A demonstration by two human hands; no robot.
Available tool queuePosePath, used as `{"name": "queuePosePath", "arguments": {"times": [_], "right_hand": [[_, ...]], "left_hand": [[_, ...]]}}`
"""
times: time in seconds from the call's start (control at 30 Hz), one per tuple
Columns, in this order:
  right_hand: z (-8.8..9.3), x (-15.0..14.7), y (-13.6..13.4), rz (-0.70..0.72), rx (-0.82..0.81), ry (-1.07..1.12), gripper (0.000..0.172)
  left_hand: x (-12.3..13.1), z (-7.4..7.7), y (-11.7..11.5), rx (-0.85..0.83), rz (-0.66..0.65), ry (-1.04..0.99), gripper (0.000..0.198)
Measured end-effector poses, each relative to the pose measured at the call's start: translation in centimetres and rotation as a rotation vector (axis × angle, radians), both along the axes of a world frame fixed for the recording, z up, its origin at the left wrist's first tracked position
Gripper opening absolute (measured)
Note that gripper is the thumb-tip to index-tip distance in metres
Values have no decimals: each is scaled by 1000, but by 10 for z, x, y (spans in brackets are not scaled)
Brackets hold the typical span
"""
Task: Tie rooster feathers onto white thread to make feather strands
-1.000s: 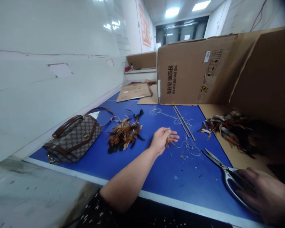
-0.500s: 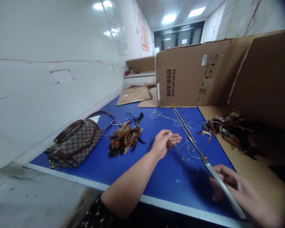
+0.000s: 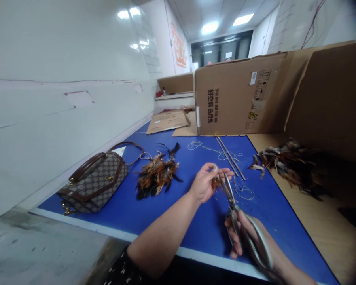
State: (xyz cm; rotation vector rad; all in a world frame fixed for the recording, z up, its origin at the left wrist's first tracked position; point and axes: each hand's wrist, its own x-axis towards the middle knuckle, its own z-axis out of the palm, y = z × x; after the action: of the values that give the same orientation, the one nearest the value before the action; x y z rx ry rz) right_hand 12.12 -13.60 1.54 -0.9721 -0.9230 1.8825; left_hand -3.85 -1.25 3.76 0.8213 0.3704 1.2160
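My left hand [image 3: 206,183] pinches a small brown feather [image 3: 216,182] between thumb and fingers above the blue tabletop [image 3: 195,233]. In my right hand [image 3: 240,233] is a pair of scissors [image 3: 231,204] with metal handles. Their blades are parted and point up at the feather, close to my left fingertips; whether they touch it I cannot tell. A pile of brown and black feathers [image 3: 158,174] lies left of my hands. Behind them are two thin sticks [image 3: 231,158] and loose pale string [image 3: 206,147]. A loop of cord [image 3: 245,192] rests beside the scissors.
A brown patterned handbag [image 3: 97,182] stands at the left by the wall. Another heap of dark feathers [image 3: 293,166] lies on cardboard at the right. A large cardboard box [image 3: 237,99] rises behind the table, with flat cardboard pieces [image 3: 167,120] beside it.
My right hand has brought the scissors leftward to the feather, and their blades have opened. My left hand has stayed nearly in place, holding the feather.
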Motion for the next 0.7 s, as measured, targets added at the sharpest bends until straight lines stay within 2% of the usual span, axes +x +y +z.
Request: {"name": "queuePosePath", "arguments": {"times": [0.43,0.7], "right_hand": [[9,-11,12,-100,77,-62,55],[7,-7,11,-113,44,-41,51]], "left_hand": [[7,-6,-8,96,-102,86,36],[8,-13,-7,173,-134,191,40]]}}
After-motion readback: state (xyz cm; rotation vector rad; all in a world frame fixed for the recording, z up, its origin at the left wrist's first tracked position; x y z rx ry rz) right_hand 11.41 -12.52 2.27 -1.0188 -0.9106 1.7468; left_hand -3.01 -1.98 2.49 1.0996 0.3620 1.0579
